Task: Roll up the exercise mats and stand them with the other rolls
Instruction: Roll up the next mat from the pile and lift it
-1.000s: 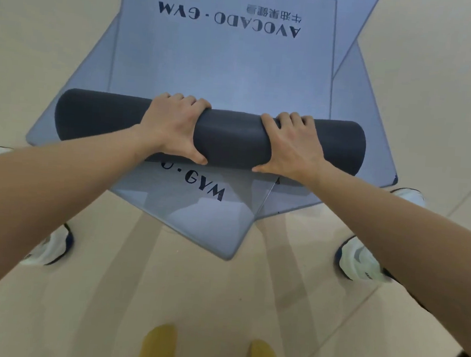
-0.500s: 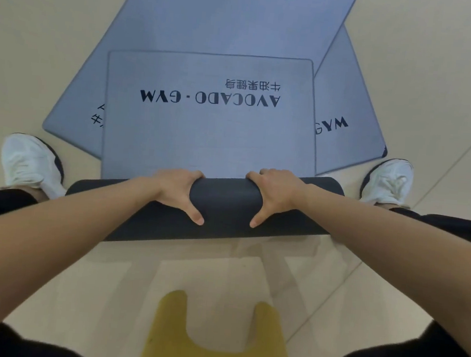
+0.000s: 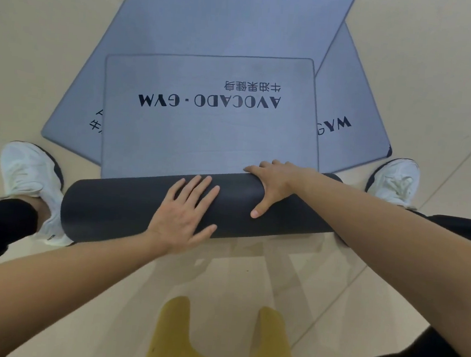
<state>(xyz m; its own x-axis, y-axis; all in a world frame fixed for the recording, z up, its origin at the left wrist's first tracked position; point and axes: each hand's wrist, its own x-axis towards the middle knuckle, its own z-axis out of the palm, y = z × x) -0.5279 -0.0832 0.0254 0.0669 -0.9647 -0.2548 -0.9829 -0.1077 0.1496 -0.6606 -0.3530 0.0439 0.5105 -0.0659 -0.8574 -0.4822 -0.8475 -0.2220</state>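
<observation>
1. Three blue-grey mats lie stacked and fanned out on the beige floor.
2. The top mat is partly wound into one dark roll, which lies crosswise under both hands. Its flat remainder stretches away beyond the fingertips and carries the print "AVOCADO · GYM".
3. The left hand lies flat on the crown of the roll, fingers straight and slightly spread, pressing down without clasping anything.
4. The right hand, just beside the left hand, grasps the roll. Its fingers curl over the far side, where the roll meets the flat sheet, and its thumb lies on the near face.
5. The second mat angles out past the left hand's side, under the top mat.
6. The third mat angles out past the right hand's side, with "GYM" showing.
7. Two white shoes flank the roll: the left shoe touches its end outside the left hand, and the right shoe sits near the other end.
8. One yellow object sits on the near side of both wrists.
</observation>
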